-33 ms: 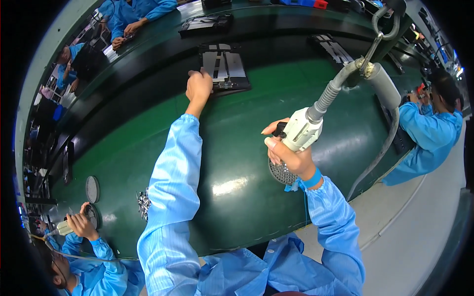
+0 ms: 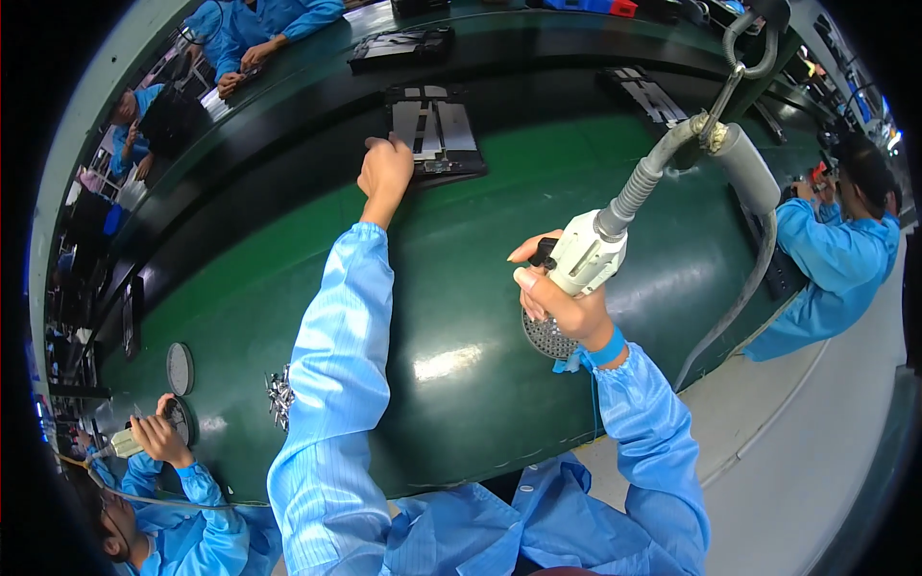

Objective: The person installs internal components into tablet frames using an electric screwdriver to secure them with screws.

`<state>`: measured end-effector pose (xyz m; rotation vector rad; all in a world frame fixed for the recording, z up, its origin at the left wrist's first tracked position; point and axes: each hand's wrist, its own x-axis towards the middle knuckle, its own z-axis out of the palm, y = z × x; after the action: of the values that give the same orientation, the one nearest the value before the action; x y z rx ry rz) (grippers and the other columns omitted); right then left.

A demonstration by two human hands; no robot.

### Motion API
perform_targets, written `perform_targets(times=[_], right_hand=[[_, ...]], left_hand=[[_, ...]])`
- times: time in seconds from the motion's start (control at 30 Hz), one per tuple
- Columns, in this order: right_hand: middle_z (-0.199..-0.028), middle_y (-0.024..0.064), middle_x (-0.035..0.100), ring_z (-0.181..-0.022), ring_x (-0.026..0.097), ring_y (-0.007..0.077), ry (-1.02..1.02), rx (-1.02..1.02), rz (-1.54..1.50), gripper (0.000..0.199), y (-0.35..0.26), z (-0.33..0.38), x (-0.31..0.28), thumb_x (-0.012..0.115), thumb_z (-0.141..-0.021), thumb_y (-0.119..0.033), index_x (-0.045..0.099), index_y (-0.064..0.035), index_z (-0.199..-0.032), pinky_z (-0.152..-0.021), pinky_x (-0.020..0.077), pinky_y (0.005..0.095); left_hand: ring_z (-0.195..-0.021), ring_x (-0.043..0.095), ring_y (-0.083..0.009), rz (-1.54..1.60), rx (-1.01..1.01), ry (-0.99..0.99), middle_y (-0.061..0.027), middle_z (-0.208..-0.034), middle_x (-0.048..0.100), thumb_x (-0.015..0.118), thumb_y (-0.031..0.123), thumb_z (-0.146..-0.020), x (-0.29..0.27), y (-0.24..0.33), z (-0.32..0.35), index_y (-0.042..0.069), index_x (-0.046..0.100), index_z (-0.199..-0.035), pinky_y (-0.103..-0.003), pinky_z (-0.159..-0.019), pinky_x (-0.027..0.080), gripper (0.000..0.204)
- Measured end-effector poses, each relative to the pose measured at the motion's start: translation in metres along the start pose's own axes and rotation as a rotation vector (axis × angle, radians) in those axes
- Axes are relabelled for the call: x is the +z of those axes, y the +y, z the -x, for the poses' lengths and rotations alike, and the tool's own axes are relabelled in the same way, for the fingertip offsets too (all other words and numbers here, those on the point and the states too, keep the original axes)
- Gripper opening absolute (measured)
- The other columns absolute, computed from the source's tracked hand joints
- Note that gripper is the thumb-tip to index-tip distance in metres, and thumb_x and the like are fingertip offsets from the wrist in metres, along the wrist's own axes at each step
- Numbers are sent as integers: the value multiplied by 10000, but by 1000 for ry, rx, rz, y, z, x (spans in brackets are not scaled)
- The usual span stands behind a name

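My left hand is closed on the left edge of a flat black panel assembly with long silver strips, lying at the table's far side. Its fingertips are partly hidden by the hand itself. Wrapped round a pale electric screwdriver is my right hand, with the thumb and index finger near its black lever. The driver hangs from a grey ribbed hose, and its tip is hidden. Just below that hand, a round dish of small metal pieces stands on the table, partly covered by the hand.
A pile of small metal parts lies beside my left sleeve on the green table. Similar panels sit on the dark strip beyond. A co-worker's hand holds another driver at lower left; another person works at right.
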<state>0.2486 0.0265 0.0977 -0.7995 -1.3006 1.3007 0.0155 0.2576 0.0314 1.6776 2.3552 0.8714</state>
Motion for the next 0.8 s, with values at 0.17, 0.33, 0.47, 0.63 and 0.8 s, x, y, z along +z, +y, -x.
perform_targets(times=[0.17,0.33,0.47,0.63,0.8], right_hand=[[-564,30,494,-452,475,98,12,-12,-17,181,1,-3,-3,585,-896,28,543,56,-1071,-451,433,277],[-596,36,515,-466,490,95,-8,-5,-7,185,0,-4,-6,586,-892,26,549,47,-1072,-447,426,266],[-605,34,520,-472,495,91,3,15,-6,183,-3,0,-12,586,-890,24,554,45,-1069,-444,419,260],[-623,30,531,-495,499,82,13,5,-64,220,-5,5,-2,592,-881,5,552,47,-1093,-460,416,252],[-612,-2,528,-499,496,65,-34,41,-8,211,-11,1,-7,633,-882,-39,580,28,-1075,-468,410,247]], left_hand=[[-976,687,-435,-85,-18,-43,-297,-1049,664,485,352,-950,8,-6,-5,-87,495,-1103,-517,-812,555,465],[-1003,656,-461,-366,11,105,-289,-1158,584,547,494,-893,15,-21,-11,-90,476,-1181,-518,-828,542,655],[-1109,624,-468,-184,-112,-94,-308,-1254,567,563,822,-742,6,-5,-28,-114,433,-1308,-523,-946,489,1101],[-1269,556,-410,-187,-153,-357,-280,-1400,522,611,866,-668,7,-17,-72,-113,325,-1443,-498,-1032,447,1281],[-1304,490,-411,-172,-274,-243,-260,-1422,475,685,793,-687,23,-12,-58,-83,348,-1438,-516,-1039,407,1202]])
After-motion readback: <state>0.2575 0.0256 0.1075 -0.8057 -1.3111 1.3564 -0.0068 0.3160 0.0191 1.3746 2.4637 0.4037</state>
